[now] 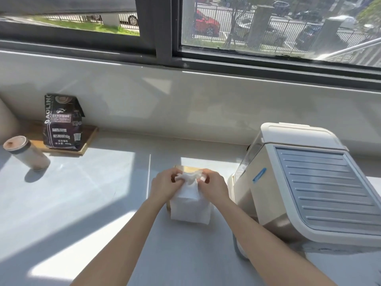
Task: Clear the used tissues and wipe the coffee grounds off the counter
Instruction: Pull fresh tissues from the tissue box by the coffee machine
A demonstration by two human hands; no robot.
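Note:
A white tissue (190,205) hangs over the middle of the grey counter (82,203), its lower part spread flat and its top bunched. My left hand (165,186) pinches the bunched top from the left. My right hand (213,185) pinches it from the right. Behind the tissue stands a wooden box (188,168), mostly hidden by my hands and the sheet. No coffee grounds show on the counter from here.
A cream coffee machine (305,182) stands close on the right, nearly touching my right forearm. At the far left, a dark coffee bag (61,122) stands on a wooden tray (86,144), with a lidded cup (26,152) beside it. A window sill runs behind.

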